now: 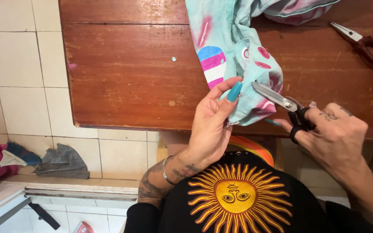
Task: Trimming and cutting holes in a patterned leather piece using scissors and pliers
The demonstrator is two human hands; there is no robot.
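Pale wall tiles are filling the left of the head view, and a worn reddish wooden table (126,73) is spanning the upper centre and right. A pale blue printed fabric (234,51) with pink and white patches is draping down from the top edge to the table's near edge at centre. The left hand (210,127), at centre, is pinching the cloth's lower fold, thumb and long teal-nailed fingers (234,92) closing lightly on it and holding it taut. The right hand (335,133), at centre right, is gripping the black handles of the scissors (281,100), fingers threaded through the loops; the blades are lying nearly together, tips touching the cloth just beside the left thumb. By the look of it, cutting is in hand; a further snip would call for steady tension and a thumb clear of the blades. Red-handled pliers (363,43) are lying at the upper right, well apart.
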